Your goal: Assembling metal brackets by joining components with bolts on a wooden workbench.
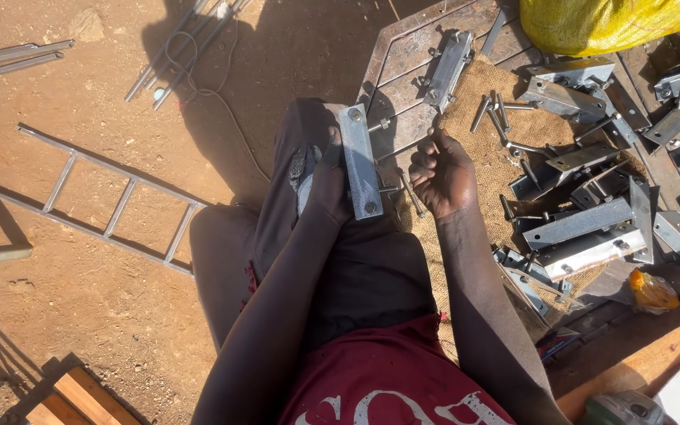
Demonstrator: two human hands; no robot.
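Left hand: clasped on the left edge of a flat grey steel plate, steadying it upright across the knee.
Right hand: curled half shut beside the plate, fingertips pinching something small, likely a bolt; too small to tell for sure.
Plate: on the lap, touching left hand, bolt heads at both ends, one bolt shank sticking out to the right.
Slip risk: plate balanced on a knee, held from one side only; could tip off toward the dirt ground if the grip loosens.
Pinch risk: fingers close to plate edge and bolt shank; a twist could nip them.
Loss risk: loose bolts scattered on burlap sacking; easily knocked into gaps.
Trip risk: cable looping over the ground near the metal ladder frame.
Packages: bulging yellow sack, top right; small crumpled yellow-orange wrapper, right, beside stacked brackets.
Labels, signs: none legible on them.
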